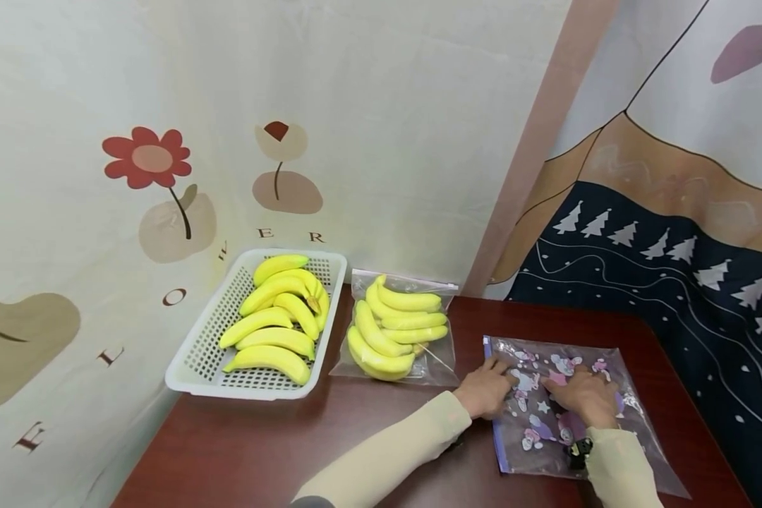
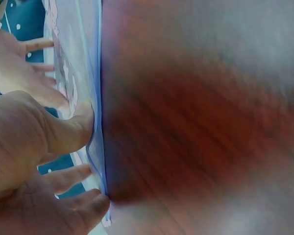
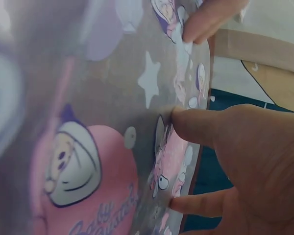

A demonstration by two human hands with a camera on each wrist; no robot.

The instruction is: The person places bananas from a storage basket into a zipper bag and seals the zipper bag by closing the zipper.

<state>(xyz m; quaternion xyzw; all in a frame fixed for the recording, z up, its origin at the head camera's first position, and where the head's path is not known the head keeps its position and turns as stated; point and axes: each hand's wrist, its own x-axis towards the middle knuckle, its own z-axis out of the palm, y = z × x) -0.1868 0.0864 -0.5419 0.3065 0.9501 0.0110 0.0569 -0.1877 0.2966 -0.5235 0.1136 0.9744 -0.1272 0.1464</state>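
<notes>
A clear zip bag (image 1: 542,406) printed with pink and purple cartoon figures lies flat on the table, its blue zip edge (image 1: 498,444) facing left. My left hand (image 1: 485,388) touches the bag along this edge. In the left wrist view, thumb and fingertips (image 2: 95,200) rest right at the blue strip. Farther right, my right hand (image 1: 585,396) presses on the middle of the printed film with spread fingers. The right wrist view shows its thumb (image 3: 201,125) against the film, near a white printed star. Neither hand holds anything else.
A second zip bag (image 1: 441,356) filled with several bananas (image 1: 381,346) lies left of the hands. Beyond it, a white perforated basket (image 1: 193,377) holds more bananas (image 1: 273,337) near the curtain (image 1: 381,141). The dark red table (image 1: 241,451) ends at the right beside a navy cloth (image 1: 705,339).
</notes>
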